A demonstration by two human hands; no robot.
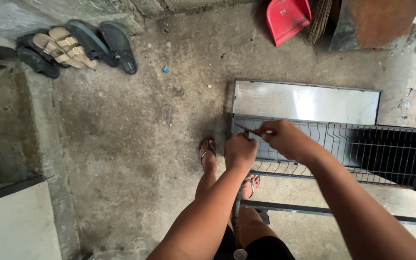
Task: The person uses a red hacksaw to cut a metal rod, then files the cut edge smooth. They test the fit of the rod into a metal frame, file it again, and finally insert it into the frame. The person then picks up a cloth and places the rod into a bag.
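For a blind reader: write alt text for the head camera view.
Seen from above, a standing person's left hand and right hand meet over a black wire rack, the right pinching a thin stick. Sandals and a red dustpan lie on the concrete floor.
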